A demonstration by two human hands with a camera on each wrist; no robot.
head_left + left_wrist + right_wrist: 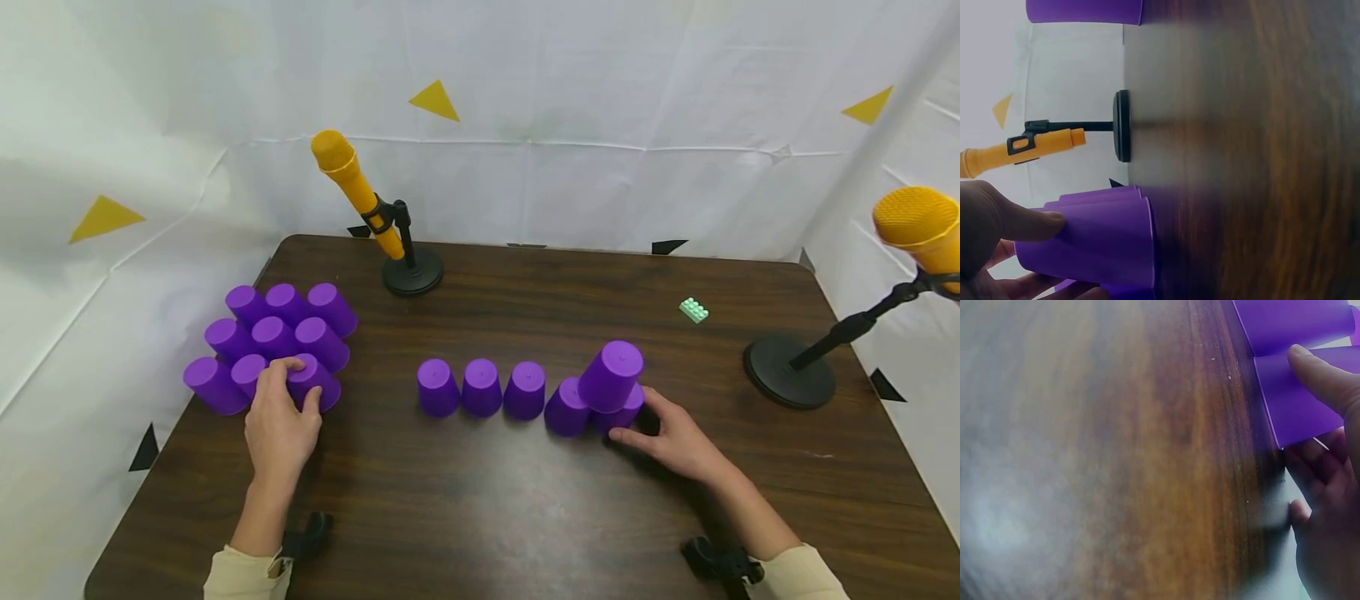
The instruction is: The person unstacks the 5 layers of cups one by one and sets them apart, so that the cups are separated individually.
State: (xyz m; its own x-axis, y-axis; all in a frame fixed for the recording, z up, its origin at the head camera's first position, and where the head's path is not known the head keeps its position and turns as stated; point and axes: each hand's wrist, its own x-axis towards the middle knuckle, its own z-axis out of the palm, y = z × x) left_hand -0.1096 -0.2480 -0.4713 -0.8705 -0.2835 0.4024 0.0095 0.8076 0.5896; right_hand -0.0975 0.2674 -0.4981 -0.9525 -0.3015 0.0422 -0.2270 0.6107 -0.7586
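Purple cups, all upside down, stand in a block of short rows at the left of the table. My left hand point(281, 429) grips the front right cup point(315, 382) of that block; in the left wrist view its thumb point(1038, 224) lies along the cup's side, with fingers round the other side. A row of several more purple cups point(482, 389) runs across the middle. At its right end one cup point(611, 375) sits on top of two. My right hand point(678, 439) holds the lower rightmost cup point(1297, 394) between thumb and fingers.
A yellow microphone point(352, 179) on a black stand is at the back left, another point(918, 221) at the right. A small mint-green toy brick point(693, 310) lies at the back right. White sheeting point(525, 192) with yellow triangles surrounds the dark wooden table point(487, 533).
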